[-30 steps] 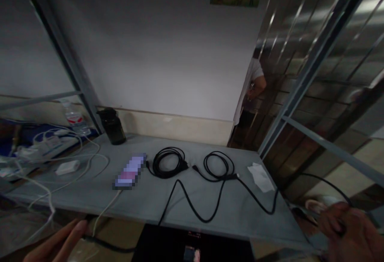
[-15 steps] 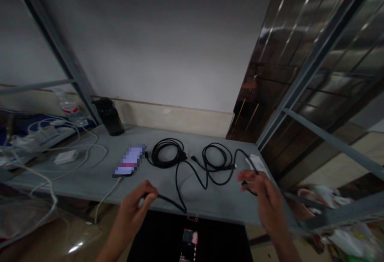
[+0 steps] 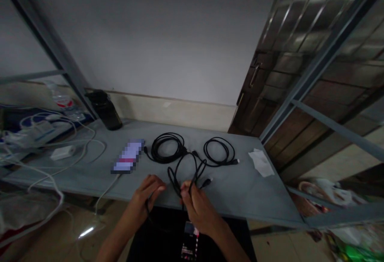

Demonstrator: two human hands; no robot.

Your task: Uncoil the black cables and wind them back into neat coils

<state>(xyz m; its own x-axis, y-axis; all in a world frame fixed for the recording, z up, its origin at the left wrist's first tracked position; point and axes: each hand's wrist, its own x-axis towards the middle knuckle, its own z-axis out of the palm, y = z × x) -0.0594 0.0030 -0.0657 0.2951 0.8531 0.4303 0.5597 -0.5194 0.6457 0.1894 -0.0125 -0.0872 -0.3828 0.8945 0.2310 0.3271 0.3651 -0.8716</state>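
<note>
My right hand [image 3: 199,204] is closed around a looped black cable [image 3: 171,175] above the front edge of the desk. One plug [image 3: 206,183] of that cable sticks out to the right of the fingers. To its left my left hand [image 3: 147,194] is curled, with a stretch of the same cable running through it and hanging below. Behind the hands lie a thick coil of black cable [image 3: 154,152] and a smaller coil [image 3: 205,150] to its right, both flat on the grey desk [image 3: 240,190].
A phone [image 3: 129,156] with a white charging lead lies on the left. Beyond it stand a dark bottle [image 3: 106,112] and a clear plastic bottle [image 3: 67,104]. White cords and a white adapter [image 3: 63,153] spread at far left. Crumpled paper [image 3: 261,163] lies at right.
My right hand has moved left from the desk's right side, close to my left hand. The stretched cable is now gathered into loops in it. The small coil lies apart from that cable.
</note>
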